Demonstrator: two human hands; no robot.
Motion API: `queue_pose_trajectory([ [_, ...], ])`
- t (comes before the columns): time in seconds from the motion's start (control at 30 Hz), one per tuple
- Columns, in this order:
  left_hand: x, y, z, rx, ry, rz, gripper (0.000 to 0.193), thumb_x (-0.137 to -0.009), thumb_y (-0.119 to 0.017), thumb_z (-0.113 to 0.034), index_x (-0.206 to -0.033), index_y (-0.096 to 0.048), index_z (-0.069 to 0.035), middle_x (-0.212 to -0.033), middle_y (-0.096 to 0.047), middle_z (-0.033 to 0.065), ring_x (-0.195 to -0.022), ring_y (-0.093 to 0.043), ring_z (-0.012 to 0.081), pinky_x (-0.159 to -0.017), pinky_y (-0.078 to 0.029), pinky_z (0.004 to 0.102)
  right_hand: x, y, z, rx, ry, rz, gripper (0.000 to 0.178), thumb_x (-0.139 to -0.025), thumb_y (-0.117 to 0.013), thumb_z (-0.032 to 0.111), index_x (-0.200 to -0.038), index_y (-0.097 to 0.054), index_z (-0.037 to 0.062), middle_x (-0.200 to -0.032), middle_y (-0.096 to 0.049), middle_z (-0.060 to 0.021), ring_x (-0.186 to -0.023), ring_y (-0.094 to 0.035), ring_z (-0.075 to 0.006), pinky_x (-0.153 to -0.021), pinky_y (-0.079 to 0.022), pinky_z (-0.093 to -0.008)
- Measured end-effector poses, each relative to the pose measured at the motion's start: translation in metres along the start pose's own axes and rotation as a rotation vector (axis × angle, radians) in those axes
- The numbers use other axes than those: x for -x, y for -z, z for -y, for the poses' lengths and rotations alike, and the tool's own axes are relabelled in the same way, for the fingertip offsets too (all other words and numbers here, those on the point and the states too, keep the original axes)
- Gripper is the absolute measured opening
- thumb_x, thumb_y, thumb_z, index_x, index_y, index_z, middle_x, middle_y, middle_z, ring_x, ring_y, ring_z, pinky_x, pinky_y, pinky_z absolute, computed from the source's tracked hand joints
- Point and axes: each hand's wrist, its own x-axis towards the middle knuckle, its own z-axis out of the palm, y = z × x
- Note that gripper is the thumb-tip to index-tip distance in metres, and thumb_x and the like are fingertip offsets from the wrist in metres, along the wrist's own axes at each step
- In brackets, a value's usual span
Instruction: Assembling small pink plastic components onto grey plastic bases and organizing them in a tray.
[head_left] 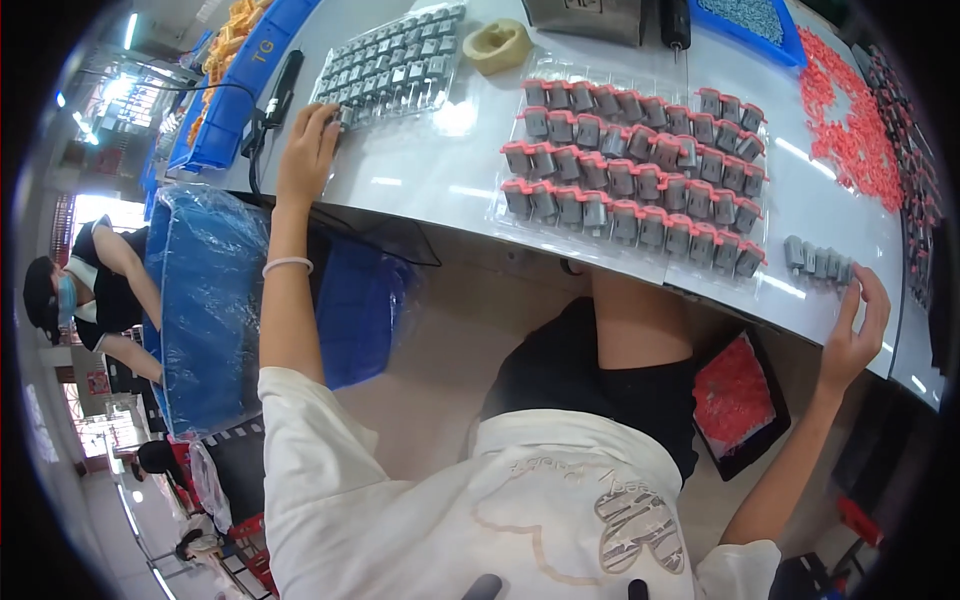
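Observation:
At the far left of the table, my left hand [306,155] reaches to the near corner of a clear tray of grey plastic parts [395,65]. Its fingers are bent around a small grey plastic part [345,116]. Off to the right, my right hand [858,328] pinches at the end of a short row of grey plastic parts [818,260], thumb and forefinger close together; the exact grip is partly hidden. Between the hands lies a clear tray [497,205] holding several rows of grey parts with red-pink pieces [620,170] fitted on them.
A tape roll [497,47], a grey box [588,18] and a black-handled tool [676,22] stand at the back. Loose red pieces [850,120] cover the right side, beside a blue bin [750,28]. A blue bag-lined bin [210,310] stands left; another person [100,285] sits beyond.

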Motion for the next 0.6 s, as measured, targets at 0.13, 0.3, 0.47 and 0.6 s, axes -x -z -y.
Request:
queue_pose_trajectory([
  [0.13, 0.000, -0.001, 0.002, -0.052, -0.042, -0.019, 0.025, -0.093, -0.049, -0.017, -0.113, -0.059, -0.005, -0.111, -0.056, 0.0153, -0.100, -0.056, 0.0321, -0.087, -0.043, 0.0350, 0.002, -0.001, -0.001, 0.033, 0.003, -0.022, 0.017, -0.089, -0.055, 0.000, -0.102, -0.066, 0.0010, -0.100, -0.065, -0.0086, -0.091, -0.059, -0.0195, -0.077, -0.046, -0.0302],
  [0.3, -0.008, -0.005, 0.004, -0.022, -0.086, -0.089, 0.019, -0.092, -0.052, -0.015, -0.102, -0.060, -0.002, -0.097, -0.060, 0.0137, -0.089, -0.059, 0.0294, -0.078, -0.046, 0.0338, 0.004, 0.000, 0.002, 0.054, 0.005, -0.020, 0.016, -0.089, -0.056, 0.001, -0.102, -0.066, 0.0007, -0.099, -0.065, -0.0076, -0.088, -0.058, -0.0175, -0.075, -0.045, -0.0282],
  [0.47, -0.018, 0.000, 0.013, -0.007, -0.067, -0.050, 0.016, -0.091, -0.054, -0.015, -0.094, -0.059, 0.000, -0.090, -0.060, 0.0126, -0.082, -0.061, 0.0287, -0.073, -0.047, 0.0330, 0.004, -0.001, 0.003, 0.061, -0.001, -0.045, 0.015, -0.089, -0.056, 0.001, -0.100, -0.066, 0.0007, -0.097, -0.065, -0.0074, -0.085, -0.058, -0.0175, -0.072, -0.046, -0.0281],
  [0.6, -0.023, 0.002, 0.015, -0.073, -0.076, 0.004, 0.016, -0.090, -0.055, -0.015, -0.093, -0.059, -0.001, -0.090, -0.060, 0.0130, -0.082, -0.060, 0.0292, -0.069, -0.048, 0.0332, 0.005, -0.001, 0.002, 0.052, -0.010, -0.054, 0.015, -0.089, -0.056, 0.000, -0.100, -0.066, 0.0003, -0.096, -0.065, -0.0076, -0.084, -0.058, -0.0173, -0.071, -0.045, -0.0277],
])
